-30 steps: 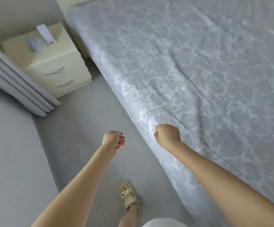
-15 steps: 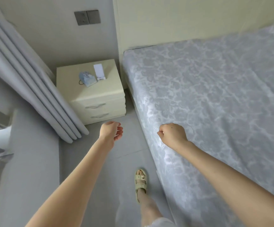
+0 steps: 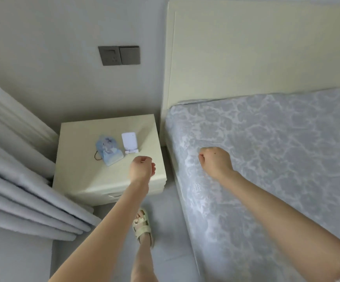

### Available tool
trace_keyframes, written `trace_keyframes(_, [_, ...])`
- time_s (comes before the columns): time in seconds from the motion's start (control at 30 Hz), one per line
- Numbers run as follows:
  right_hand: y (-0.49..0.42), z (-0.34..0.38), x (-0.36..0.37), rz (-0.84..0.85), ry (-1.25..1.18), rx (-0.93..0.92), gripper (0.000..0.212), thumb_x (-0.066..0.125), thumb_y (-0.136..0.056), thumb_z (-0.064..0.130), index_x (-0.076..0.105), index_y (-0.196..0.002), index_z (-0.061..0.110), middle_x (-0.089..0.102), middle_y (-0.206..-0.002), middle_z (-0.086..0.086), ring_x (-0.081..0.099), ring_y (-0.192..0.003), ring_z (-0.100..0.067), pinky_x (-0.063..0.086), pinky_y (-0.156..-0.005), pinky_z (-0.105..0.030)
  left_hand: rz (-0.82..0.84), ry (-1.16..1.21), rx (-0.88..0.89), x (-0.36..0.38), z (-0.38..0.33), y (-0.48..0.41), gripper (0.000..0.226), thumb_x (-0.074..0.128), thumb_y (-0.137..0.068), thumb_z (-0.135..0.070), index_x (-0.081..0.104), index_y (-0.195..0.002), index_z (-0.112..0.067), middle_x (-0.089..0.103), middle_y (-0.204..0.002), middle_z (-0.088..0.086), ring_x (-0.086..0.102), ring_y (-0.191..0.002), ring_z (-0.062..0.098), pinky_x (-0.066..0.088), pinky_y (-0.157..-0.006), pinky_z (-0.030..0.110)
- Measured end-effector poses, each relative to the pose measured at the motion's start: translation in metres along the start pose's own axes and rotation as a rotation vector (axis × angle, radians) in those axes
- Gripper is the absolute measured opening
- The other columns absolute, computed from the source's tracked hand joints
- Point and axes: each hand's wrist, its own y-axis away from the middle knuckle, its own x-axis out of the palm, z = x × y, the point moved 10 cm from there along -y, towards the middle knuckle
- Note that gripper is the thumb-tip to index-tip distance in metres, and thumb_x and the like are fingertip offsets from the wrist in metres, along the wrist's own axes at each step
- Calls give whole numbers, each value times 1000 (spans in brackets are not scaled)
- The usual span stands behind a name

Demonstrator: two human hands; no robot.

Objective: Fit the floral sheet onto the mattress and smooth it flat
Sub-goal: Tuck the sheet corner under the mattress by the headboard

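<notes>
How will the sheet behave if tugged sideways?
Probably floppy: the sheet follows the corner and hangs down the side. Likely light, as it looks thin. Its sheen near the edge suggests it may slide easily when pulled.

- The bed [image 3: 177,181] carries the floral sheet [image 3: 277,149], spread over its top and near side
- The bedside cabinet [image 3: 79,169] bears a blue pouch [image 3: 109,150] just beside a white device [image 3: 129,142]
- On the grey floor [image 3: 171,231] stands a sandal [image 3: 141,226]
</notes>
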Motion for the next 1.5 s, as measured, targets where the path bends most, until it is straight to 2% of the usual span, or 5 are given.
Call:
trace_keyframes(0.2, [-164, -18, 22, -92, -86, 66, 21, 47, -91, 5, 66, -81, 6, 56, -67, -7, 50, -66, -25, 32, -53, -26, 54, -143, 117, 62, -66, -138, 24, 40, -89, -6, 63, -90, -12, 61, -79, -2, 53, -73, 17, 44, -65, 25])
trace_keyframes(0.57, [-376, -58, 145, 124, -19, 32, 37, 36, -100, 18, 50, -134, 15, 58, -130, -3, 49, -124, -22, 37, -99, -30, 152, -186, -30, 189, -52, -328, 22, 44, -90, -10, 65, -92, -16, 62, -86, -3, 56, -83, 17, 49, -77, 32])
trace_keyframes(0.93, [-446, -77, 201, 32, -13, -153, 40, 34, -89, 26, 69, -106, 16, 70, -101, 1, 66, -92, -23, 49, -89, -37, 197, 430, -414, 296, 3, -436, 30, 41, -98, -29, 66, -85, -19, 68, -87, 2, 62, -86, 16, 50, -85, 29])
trace_keyframes(1.13, [-439, -81, 211, 93, -8, -203, 45, 31, -94, 31, 63, -120, 13, 67, -113, 1, 62, -102, -22, 44, -95, -36, 261, 405, -506, 324, 27, -451, 62, 23, -95, -59, 65, -115, -18, 69, -111, 7, 63, -105, 21, 47, -100, 37])
trace_keyframes(1.5, [-438, -81, 152, 31, 4, -261, 48, 32, -93, 34, 62, -125, 14, 68, -117, 1, 61, -88, -27, 45, -80, -31, 436, 334, -355, 320, -11, -417, 61, 15, -96, -58, 63, -109, -23, 67, -111, 1, 59, -108, 14, 42, -95, 26])
